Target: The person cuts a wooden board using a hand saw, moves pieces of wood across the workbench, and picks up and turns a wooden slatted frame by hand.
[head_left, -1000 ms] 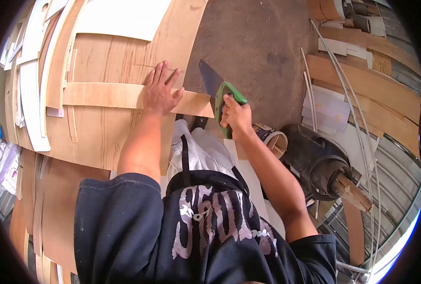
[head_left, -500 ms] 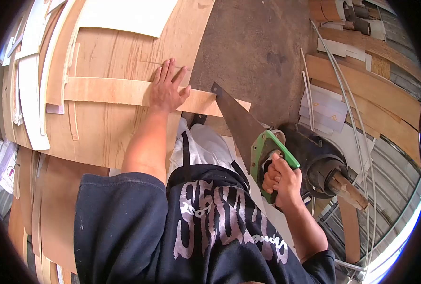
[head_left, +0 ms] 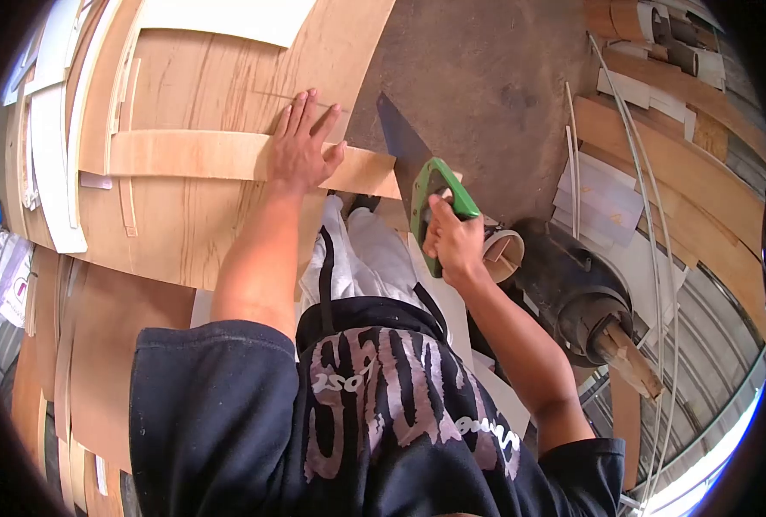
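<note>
My left hand [head_left: 303,155] lies flat with spread fingers on a light wooden strip [head_left: 198,155], which rests across a large plywood sheet [head_left: 185,95]. The strip's right end sticks out past the sheet's edge. My right hand [head_left: 453,239] is wrapped round the green handle of a hand saw [head_left: 403,135]. The saw's blade crosses at the strip's right end and its tip points up and away from me.
Curved wooden and white strips [head_left: 49,146] lie along the left. To the right are a round container [head_left: 503,255], a black cylinder [head_left: 572,280] with wood in it, long thin rods [head_left: 637,155] and stacked boards [head_left: 667,172]. A plastic bag [head_left: 8,280] is at far left.
The saw has gone from pulled back near me to pushed forward, its handle now close to the strip's end. My left hand has stayed on the strip.
</note>
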Available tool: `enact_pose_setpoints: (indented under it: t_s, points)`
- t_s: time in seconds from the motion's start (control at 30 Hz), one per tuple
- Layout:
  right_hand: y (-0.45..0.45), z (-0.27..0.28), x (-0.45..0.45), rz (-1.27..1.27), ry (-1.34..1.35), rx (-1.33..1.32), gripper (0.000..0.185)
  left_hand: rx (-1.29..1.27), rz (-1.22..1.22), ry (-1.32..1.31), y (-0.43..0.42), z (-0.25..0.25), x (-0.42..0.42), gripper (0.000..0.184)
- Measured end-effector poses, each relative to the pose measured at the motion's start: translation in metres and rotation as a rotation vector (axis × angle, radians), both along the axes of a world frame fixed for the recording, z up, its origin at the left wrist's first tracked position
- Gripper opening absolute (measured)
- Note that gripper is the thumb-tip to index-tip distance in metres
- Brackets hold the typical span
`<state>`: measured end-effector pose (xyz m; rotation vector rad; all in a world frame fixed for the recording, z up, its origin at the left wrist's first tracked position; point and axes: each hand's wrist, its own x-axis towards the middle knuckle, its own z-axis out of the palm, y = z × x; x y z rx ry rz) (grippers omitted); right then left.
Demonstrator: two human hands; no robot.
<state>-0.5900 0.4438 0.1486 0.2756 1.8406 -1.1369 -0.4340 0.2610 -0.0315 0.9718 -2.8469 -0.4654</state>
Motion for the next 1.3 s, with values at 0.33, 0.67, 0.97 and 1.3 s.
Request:
enact_pose_setpoints:
  t_s: [0.33,0.67,0.97,1.3]
  points:
    - [-0.013,0.001,-0.009,0.089,0.048,-0.009,0.022,-0.061,0.034,-0.018,0.009,0.000,0.003,0.069]
    - [-0.008,0.002,-0.008,-0.041,-0.068,-0.104,0.025,0.072,-0.363,-0.075,0.001,0.012,0.018,0.102]
    - [-0.014,0.029,0.007,-0.071,-0.068,-0.109,0.035,0.068,-0.411,-0.123,-0.004,0.019,0.014,0.098]
    - [0.046,0.138,0.007,-0.119,-0.150,0.008,0.029,0.086,-0.371,0.049,0.003,0.004,0.018,0.087]
